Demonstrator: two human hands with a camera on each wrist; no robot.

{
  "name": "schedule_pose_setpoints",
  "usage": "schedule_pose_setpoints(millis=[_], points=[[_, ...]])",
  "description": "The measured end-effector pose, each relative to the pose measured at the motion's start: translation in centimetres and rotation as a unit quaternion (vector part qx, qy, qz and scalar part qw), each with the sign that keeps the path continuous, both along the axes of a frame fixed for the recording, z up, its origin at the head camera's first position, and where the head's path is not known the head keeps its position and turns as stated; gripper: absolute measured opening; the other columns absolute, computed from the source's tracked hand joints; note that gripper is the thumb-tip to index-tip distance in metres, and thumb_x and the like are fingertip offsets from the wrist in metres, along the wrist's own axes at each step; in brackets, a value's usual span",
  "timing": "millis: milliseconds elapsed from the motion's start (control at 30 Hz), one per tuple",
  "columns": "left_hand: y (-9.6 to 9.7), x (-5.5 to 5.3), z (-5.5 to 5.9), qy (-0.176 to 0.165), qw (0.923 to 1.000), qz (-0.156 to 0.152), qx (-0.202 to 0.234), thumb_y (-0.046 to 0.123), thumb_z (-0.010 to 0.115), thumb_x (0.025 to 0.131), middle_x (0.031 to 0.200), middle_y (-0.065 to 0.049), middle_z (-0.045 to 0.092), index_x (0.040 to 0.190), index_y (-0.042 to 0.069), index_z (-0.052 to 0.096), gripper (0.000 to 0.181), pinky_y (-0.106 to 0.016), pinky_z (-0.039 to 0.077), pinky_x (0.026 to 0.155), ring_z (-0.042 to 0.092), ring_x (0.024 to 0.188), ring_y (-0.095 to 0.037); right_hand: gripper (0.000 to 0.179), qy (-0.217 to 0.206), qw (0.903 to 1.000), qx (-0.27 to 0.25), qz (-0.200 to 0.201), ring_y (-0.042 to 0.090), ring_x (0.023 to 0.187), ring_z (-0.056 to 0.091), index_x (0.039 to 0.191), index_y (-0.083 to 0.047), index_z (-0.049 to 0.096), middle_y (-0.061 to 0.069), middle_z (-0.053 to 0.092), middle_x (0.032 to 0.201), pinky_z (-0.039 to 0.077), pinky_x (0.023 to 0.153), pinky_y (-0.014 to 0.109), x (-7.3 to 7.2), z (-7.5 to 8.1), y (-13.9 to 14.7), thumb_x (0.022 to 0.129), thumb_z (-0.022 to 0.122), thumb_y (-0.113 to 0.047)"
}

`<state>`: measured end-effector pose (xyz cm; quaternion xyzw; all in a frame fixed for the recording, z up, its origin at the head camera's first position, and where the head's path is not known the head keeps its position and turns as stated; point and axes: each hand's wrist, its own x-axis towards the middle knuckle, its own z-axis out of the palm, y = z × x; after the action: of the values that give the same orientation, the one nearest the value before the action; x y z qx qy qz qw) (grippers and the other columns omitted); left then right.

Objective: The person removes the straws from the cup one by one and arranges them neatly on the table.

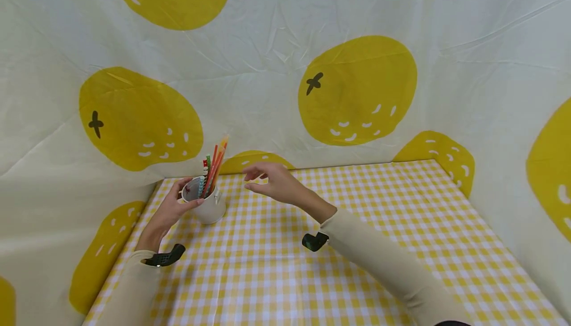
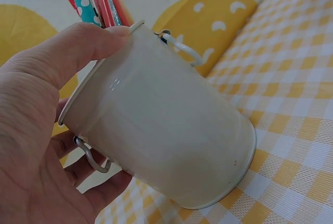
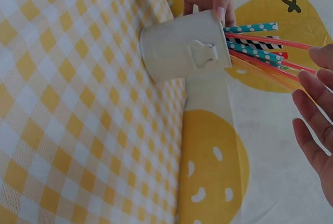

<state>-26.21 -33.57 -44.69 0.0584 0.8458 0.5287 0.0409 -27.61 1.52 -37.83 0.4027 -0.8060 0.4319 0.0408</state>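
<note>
In the head view we see the left hand (image 1: 171,206) gripping the rim of a white bucket (image 1: 211,211) of straws (image 1: 215,167) at the far left of the checked tablecloth (image 1: 357,187), while the right hand (image 1: 277,183), fingers loosely parted, hovers apart from it. Only the left wrist view gives us both side handles (image 2: 186,49); the right wrist view shows us teal-dotted and black-and-white striped straws side by side.

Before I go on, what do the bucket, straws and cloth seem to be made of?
Bucket: probably painted metal, smooth and off-white, with a faint sheen and wire-like handles. Spotted straws: likely paper, as they look opaque and printed. Orange straws: likely plastic, as they look translucent. Cloth: seems woven, with thread texture in its yellow checks; fibre unclear.
</note>
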Motion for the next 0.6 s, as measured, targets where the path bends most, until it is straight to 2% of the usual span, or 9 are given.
schedule_pose_setpoints(millis=[100,267,367,600], points=[[-0.1,0.0,0.0,-0.001,1.0,-0.002,-0.001,0.025,0.075,0.095,0.158,-0.021,0.025,0.162,0.012,0.016,0.09,-0.026,0.045,0.086,0.038,0.132,-0.039,0.034,0.002,1.0,-0.007,-0.005,0.01,0.101,0.067,0.128,-0.012,0.068,-0.002,0.073,0.108,0.054,0.09,0.039,-0.5,-0.3,-1.0,0.096,0.073,-0.022],[-0.2,-0.1,-0.2,-0.005,0.9999,0.0,-0.01,0.031,0.075,0.094,0.157,-0.019,0.026,0.162,0.014,0.017,0.091,-0.034,0.045,0.09,0.039,0.132,-0.037,0.034,-0.002,0.9997,-0.024,-0.007,0.014,0.099,0.068,0.127,-0.009,0.068,0.004,0.074,0.108,0.055,0.089,0.043,-1.0,-0.8,-2.5,0.095,0.074,-0.019],[-0.3,0.0,-0.3,-0.006,0.9999,0.001,-0.011,0.033,0.075,0.094,0.156,-0.019,0.026,0.161,0.014,0.017,0.091,-0.038,0.044,0.092,0.039,0.132,-0.037,0.036,-0.008,0.9995,-0.026,-0.016,0.013,0.099,0.068,0.129,-0.009,0.067,0.005,0.073,0.109,0.055,0.088,0.04,-1.2,-1.2,-3.4,0.095,0.074,-0.018],[0.0,0.1,-0.3,-0.006,0.9999,0.008,-0.006,0.029,0.076,0.094,0.155,-0.018,0.028,0.16,0.013,0.019,0.089,-0.031,0.044,0.09,0.039,0.13,-0.036,0.04,-0.024,0.9981,-0.049,-0.03,0.015,0.103,0.067,0.134,-0.01,0.064,0.007,0.071,0.113,0.054,0.09,0.034,-2.0,-1.6,-4.9,0.096,0.073,-0.017]])
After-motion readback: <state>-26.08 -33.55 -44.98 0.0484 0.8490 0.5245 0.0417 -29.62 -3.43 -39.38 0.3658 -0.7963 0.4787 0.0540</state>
